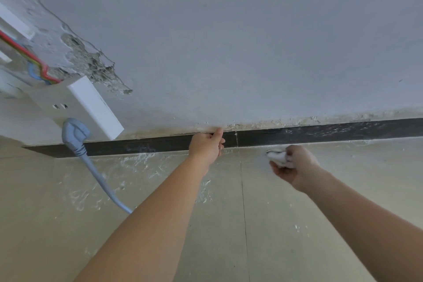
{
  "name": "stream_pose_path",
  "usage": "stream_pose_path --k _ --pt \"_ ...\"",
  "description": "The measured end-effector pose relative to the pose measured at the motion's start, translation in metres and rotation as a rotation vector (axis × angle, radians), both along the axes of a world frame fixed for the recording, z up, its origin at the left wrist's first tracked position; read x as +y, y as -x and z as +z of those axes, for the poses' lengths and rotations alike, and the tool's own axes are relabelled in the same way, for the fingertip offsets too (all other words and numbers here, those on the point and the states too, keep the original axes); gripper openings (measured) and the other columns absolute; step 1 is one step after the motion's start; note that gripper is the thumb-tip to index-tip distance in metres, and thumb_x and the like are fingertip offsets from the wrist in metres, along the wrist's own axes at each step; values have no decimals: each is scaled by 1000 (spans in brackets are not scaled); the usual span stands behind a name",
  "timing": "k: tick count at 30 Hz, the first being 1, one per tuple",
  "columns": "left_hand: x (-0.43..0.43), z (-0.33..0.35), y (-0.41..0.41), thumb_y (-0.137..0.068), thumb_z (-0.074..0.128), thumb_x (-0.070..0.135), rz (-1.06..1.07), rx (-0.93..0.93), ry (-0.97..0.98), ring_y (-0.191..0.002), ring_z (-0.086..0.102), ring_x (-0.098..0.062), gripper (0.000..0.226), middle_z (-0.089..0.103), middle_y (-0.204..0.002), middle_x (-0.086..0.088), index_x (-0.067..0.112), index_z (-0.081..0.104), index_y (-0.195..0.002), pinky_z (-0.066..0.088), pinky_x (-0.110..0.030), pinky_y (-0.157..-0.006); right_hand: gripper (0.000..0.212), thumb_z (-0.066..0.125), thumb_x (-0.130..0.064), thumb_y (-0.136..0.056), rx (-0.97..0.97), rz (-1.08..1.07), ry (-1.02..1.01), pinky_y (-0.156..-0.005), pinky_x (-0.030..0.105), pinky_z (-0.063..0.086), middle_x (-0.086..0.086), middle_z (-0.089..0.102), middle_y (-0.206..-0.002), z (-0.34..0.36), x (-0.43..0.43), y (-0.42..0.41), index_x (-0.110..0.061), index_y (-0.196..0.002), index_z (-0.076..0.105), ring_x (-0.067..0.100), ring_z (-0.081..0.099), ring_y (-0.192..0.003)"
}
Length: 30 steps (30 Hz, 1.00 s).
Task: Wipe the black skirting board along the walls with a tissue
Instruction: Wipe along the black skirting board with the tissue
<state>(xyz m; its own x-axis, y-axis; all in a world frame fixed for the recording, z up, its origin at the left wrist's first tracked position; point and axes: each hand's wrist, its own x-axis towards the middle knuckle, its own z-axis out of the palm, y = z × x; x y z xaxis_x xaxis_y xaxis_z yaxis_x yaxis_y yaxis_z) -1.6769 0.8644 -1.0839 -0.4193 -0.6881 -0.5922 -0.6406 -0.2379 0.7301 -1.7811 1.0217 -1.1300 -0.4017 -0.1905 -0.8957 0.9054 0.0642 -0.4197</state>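
At the foot of the wall (pixel 251 41), the right hand (pixel 295 167) grips a crumpled tissue (pixel 278 155) just below the skirting board (pixel 320 131). The left hand (pixel 207 144) rests on the board with fingers curled; whether it grips cannot be told. Press the tissue flat and wipe lengthwise toward the dusty right stretch.

I get soft, even, rather bright light; shadows under the fingers (pixel 218 134) are faint. The wide lens bends the skirting board (pixel 320 131), and the socket (pixel 87 103) far left of the fingers looks stretched.
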Motion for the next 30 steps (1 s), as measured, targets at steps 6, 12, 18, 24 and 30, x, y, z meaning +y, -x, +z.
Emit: stream_pose_path --k 6,12,18,24,30 --pt "3 -3 7 -98 49 30 32 -8 16 -58 50 -12 33 54 -67 -2 5 61 -80 28 -10 -28 23 46 2 -88 -67 -54 117 -43 22 55 18 61 -92 9 -45 2 1 -107 59 24 57 -64" --pt "2 -9 10 -98 48 29 28 -20 90 -57 50 -10 31 59 -74 0 4 64 -90 30 -10 -31 21 65 -14 -86 -104 -26 -119 -30 16 41 7 49 -55 0 -1 65 -5 -77 49 16 49 -34" --pt "3 -19 13 -98 47 31 24 -47 135 -59 52 -9 31 64 -89 -7 7 65 -89 32 -12 -38 19 67 -17 -76 199 -63 -349 -56 31 58 12 66 -78 -20 41 75 -6 -90 62 25 64 -65" --pt "2 -25 13 -98 47 33 18 -60 179 -60 55 -16 36 59 -74 -1 15 62 -71 36 -25 -52 13 46 -2 -92 -74 67 99 -66 32 58 20 64 -90 -8 -12 -17 1 -96 58 27 62 -68" --pt "4 -27 16 -99 45 34 1 -99 234 -66 62 -24 38 61 -77 -3 14 62 -72 39 -27 -55 38 46 3 -92 -44 -60 210 -79 34 58 19 54 -129 -5 -54 -19 0 -130 45 24 61 -84"
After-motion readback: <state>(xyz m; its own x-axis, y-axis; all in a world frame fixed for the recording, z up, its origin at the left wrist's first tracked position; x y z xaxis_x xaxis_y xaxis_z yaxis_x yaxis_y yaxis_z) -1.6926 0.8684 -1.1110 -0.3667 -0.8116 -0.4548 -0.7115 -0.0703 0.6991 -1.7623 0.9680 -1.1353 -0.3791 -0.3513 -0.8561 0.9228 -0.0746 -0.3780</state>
